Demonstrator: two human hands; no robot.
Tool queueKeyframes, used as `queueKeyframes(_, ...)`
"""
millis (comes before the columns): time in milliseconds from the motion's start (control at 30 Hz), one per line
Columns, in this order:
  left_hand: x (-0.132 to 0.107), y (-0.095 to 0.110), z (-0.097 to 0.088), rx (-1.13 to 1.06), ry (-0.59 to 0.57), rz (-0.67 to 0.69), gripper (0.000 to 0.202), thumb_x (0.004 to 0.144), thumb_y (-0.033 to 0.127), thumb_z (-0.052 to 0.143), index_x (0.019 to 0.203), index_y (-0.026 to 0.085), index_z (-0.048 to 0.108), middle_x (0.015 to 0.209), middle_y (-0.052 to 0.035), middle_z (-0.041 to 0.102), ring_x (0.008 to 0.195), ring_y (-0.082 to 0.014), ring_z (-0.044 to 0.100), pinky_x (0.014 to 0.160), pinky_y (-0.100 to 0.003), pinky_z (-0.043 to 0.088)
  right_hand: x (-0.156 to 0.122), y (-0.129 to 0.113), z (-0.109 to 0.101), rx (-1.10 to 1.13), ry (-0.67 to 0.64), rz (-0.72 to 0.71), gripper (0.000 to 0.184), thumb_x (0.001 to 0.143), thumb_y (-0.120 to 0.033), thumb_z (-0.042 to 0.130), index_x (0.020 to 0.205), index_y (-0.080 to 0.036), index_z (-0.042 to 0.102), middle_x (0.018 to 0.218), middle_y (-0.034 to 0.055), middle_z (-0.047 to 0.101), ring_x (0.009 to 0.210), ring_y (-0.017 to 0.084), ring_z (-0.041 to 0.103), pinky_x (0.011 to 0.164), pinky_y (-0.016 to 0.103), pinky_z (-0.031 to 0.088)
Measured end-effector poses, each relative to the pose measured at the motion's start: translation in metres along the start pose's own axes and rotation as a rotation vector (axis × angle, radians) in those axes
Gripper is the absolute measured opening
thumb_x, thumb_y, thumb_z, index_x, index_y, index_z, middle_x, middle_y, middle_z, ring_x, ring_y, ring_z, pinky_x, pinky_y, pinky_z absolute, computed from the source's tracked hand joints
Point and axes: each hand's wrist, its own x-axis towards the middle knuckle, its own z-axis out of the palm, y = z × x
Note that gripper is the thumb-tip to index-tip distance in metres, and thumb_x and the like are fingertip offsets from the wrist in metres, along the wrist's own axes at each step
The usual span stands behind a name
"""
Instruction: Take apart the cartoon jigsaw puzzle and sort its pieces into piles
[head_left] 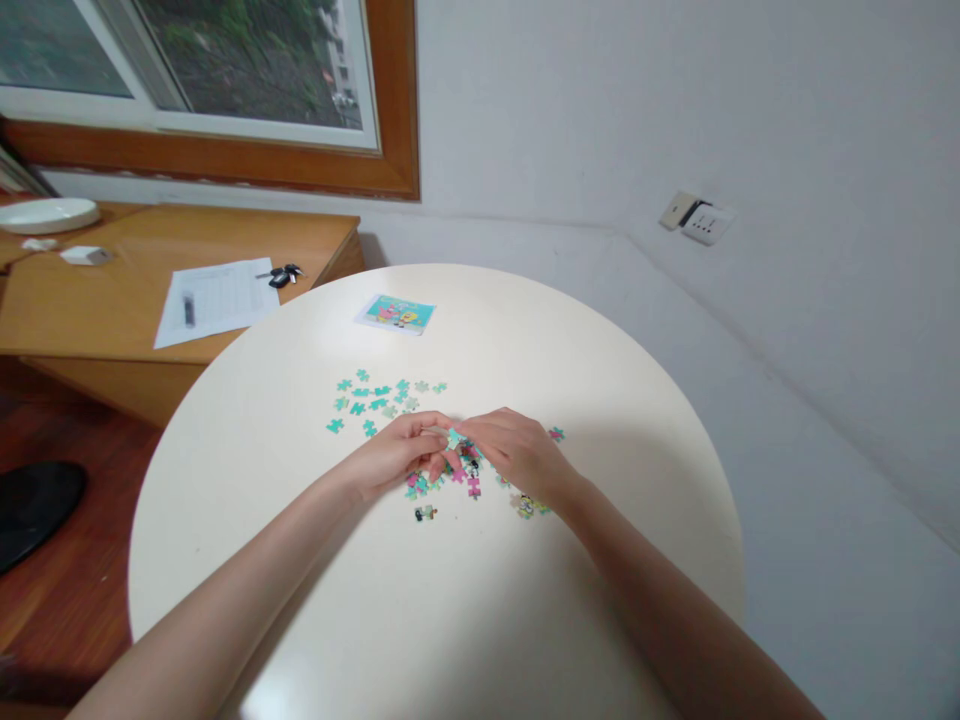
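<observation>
Both hands meet over the middle of a round cream table (300, 620). My left hand (397, 455) and my right hand (514, 450) pinch a small teal jigsaw piece (454, 438) between their fingertips. Under and around the hands lie several mixed pink, teal and yellow pieces (474, 487). A separate group of several teal pieces (375, 400) is spread just beyond the left hand. One dark piece (425, 513) lies alone nearer to me.
A cartoon picture card (396, 313) lies at the table's far side. To the left stands a wooden desk (105, 310) with a paper sheet (216, 298), keys (283, 275) and a white dish (46, 214). A wall socket (697, 218) is at the right.
</observation>
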Motion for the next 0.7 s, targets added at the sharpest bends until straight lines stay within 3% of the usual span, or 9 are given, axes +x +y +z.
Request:
queueKeyframes(200, 0.001, -0.002, -0.002, -0.059, -0.007, -0.002, 0.026, 0.067, 0.027, 0.066, 0.085, 0.01, 0.058, 0.07, -0.0055, 0.064, 0.049, -0.0068, 0.05, 0.048, -0.02, 0.036, 0.0, -0.001, 0.001, 0.04, 0.003, -0.02, 0.028, 0.09, -0.012, 0.035, 0.102, -0.012, 0.061, 0.09, 0.0086, 0.069, 0.086, 0.016, 0.063, 0.074, 0.027, 0.049)
queueKeyframes(467, 0.003, -0.003, 0.0, 0.121, 0.093, 0.077, 0.028, 0.069, 0.038, 0.064, 0.074, 0.012, 0.054, 0.061, 0.001, 0.055, 0.048, -0.0052, 0.042, 0.048, -0.02, 0.031, -0.001, -0.003, 0.003, 0.154, -0.045, 0.144, 0.029, 0.089, -0.012, 0.038, 0.105, -0.017, 0.061, 0.098, 0.0083, 0.067, 0.093, 0.017, 0.061, 0.081, 0.032, 0.049)
queueKeyframes(567, 0.004, -0.001, -0.003, 0.21, 0.169, 0.119, 0.03, 0.069, 0.041, 0.062, 0.068, 0.014, 0.05, 0.055, 0.0031, 0.05, 0.046, -0.0055, 0.04, 0.047, -0.02, 0.03, 0.0, -0.004, 0.003, 0.187, -0.07, 0.227, 0.028, 0.088, -0.014, 0.042, 0.11, -0.017, 0.059, 0.104, 0.0091, 0.065, 0.098, 0.018, 0.059, 0.086, 0.033, 0.048)
queueKeyframes(700, 0.005, 0.003, -0.02, 0.359, 0.353, 0.228, 0.029, 0.069, 0.041, 0.059, 0.064, 0.016, 0.047, 0.047, 0.006, 0.042, 0.043, -0.0062, 0.037, 0.047, -0.02, 0.03, -0.003, -0.001, 0.007, 0.135, -0.2, 0.327, 0.033, 0.085, -0.017, 0.047, 0.118, -0.016, 0.055, 0.115, 0.0111, 0.058, 0.107, 0.02, 0.054, 0.092, 0.036, 0.044)
